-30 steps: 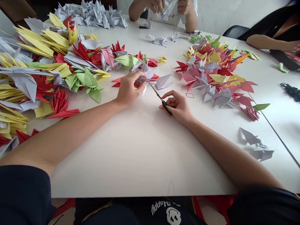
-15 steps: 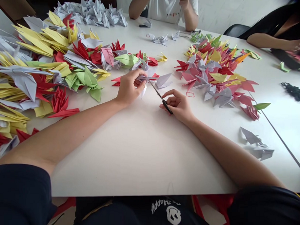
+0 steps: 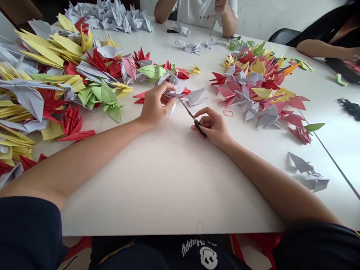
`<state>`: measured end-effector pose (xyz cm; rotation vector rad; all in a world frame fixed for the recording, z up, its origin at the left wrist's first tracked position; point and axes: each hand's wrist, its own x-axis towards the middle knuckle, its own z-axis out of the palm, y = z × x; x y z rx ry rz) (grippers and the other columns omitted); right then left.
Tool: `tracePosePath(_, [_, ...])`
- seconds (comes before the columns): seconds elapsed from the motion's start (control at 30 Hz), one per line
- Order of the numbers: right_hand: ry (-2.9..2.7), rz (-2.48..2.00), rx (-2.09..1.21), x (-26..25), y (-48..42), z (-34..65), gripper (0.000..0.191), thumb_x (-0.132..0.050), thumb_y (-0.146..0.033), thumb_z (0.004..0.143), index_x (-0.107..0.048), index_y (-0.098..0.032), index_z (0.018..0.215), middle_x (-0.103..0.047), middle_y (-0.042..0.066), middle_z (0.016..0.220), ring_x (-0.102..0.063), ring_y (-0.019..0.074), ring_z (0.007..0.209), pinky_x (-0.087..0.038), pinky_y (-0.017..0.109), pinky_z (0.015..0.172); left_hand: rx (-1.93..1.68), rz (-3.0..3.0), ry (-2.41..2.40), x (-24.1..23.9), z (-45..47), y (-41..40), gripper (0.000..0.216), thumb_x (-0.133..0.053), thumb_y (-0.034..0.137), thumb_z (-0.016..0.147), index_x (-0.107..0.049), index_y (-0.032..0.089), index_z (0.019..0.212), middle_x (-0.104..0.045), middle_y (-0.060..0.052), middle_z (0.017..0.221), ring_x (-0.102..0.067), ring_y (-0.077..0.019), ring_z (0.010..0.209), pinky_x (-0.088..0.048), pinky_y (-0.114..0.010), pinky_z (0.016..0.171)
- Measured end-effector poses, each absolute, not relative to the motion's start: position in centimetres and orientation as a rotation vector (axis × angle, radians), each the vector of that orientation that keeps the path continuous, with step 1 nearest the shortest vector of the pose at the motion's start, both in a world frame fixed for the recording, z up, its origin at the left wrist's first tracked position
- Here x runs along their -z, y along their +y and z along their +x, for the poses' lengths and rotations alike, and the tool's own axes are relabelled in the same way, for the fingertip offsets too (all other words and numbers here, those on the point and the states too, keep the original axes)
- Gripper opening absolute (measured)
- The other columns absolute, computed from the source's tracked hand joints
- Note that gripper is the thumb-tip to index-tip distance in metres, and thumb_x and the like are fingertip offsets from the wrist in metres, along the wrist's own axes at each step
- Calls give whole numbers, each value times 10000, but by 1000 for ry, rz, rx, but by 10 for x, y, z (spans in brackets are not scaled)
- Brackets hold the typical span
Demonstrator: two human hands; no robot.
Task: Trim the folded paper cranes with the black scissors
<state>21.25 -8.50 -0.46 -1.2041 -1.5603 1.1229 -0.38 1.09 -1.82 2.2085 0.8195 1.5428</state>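
Observation:
My left hand [image 3: 155,105] pinches a pale grey folded paper crane [image 3: 175,95] just above the white table [image 3: 170,182]. My right hand [image 3: 212,125] is curled round a thin black-handled tool [image 3: 192,117] that looks like small scissors. The tool's metal tip points up-left and meets the crane under its wing. A second grey paper piece [image 3: 196,97] lies right behind the crane.
A big heap of yellow, red, green and grey paper cranes [image 3: 48,84] fills the left. Another mixed pile [image 3: 255,85] lies right of centre. Two grey cranes [image 3: 308,174] sit near the right edge. Another person's hands [image 3: 219,3] work at the far side; a further arm [image 3: 321,49] rests at right.
My hands have barely moved. The person opposite has shifted their hands, and a grey crane now lies near the far edge.

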Motion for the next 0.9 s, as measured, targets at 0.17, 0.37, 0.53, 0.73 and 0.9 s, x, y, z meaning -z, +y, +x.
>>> tracePosePath(0.17, [-1542, -1214, -1101, 5, -85, 213, 486, -852, -484, 634, -570, -229, 938, -540, -83, 555, -456, 78, 417, -382, 211, 413, -1531, 2198, 823, 19, -5, 13, 164, -646, 319, 913, -626, 232, 1051, -662, -31, 939, -674, -151, 803, -579, -260, 706])
tracePosePath(0.37, [-1523, -1200, -1114, 5, -85, 214, 456, -833, -471, 664, -575, -228, 952, -563, -69, 581, -489, 90, 446, -396, 216, 423, -1546, 2201, 856, 18, -5, 11, 177, -630, 346, 920, -632, 239, 1061, -670, -39, 980, -681, -168, 850, -580, -274, 727])
tracePosePath(0.53, [-1528, -1211, -1105, 4, -86, 214, 441, -825, -465, 678, -571, -234, 955, -568, -64, 597, -499, 95, 460, -406, 221, 434, -1563, 2200, 916, 18, -4, 11, 186, -611, 365, 928, -622, 251, 1074, -675, -42, 985, -688, -172, 852, -578, -277, 715])
tracePosePath(0.73, [-1527, -1204, -1109, 4, -86, 214, 440, -827, -455, 679, -572, -232, 959, -585, -56, 618, -522, 101, 480, -422, 224, 447, -1615, 2133, 973, 18, -6, 15, 181, -551, 395, 961, -598, 275, 1088, -683, -43, 1014, -671, -169, 855, -568, -291, 732])
tracePosePath(0.9, [-1549, -1172, -1137, 5, -86, 215, 452, -846, -417, 661, -573, -226, 966, -585, -59, 625, -506, 94, 474, -422, 225, 455, -1607, 2112, 956, 20, -7, 20, 189, -531, 422, 969, -607, 277, 1061, -668, -36, 963, -658, -173, 841, -554, -306, 736])
